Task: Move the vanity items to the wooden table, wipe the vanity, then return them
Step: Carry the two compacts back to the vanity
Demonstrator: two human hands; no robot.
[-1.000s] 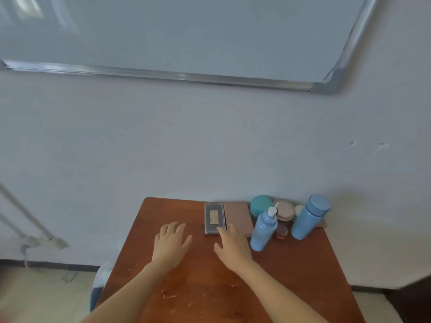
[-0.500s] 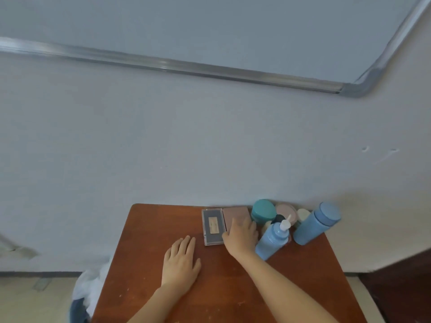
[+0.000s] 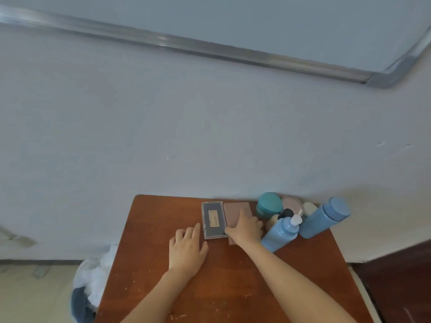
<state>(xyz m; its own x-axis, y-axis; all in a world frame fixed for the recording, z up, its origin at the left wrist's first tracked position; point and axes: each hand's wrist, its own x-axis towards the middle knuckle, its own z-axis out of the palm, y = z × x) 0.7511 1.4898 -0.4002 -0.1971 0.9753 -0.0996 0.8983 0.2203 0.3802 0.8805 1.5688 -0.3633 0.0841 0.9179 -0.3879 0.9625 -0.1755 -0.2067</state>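
left hand [image 3: 186, 250]: flat, fingers straight, resting on wooden table [image 3: 151, 229], lower centre | right hand [image 3: 246, 229]: fingers curled round pink case [image 3: 235, 209] | dark case [image 3: 212, 219]: just left of it

Wooden table [image 3: 233, 287] bearing cases [image 3: 212, 220], bottles [image 3: 279, 236], jars [image 3: 268, 203]

You're in a plain office- or classroom-like room: a metal-framed whiteboard [image 3: 256, 19] hangs on the bare pale wall [image 3: 163, 124] at 12 o'clock, a small wooden table [image 3: 233, 287] stands against it at 6 o'clock, and a bag-lined bin [image 3: 81, 304] sits at 8 o'clock.
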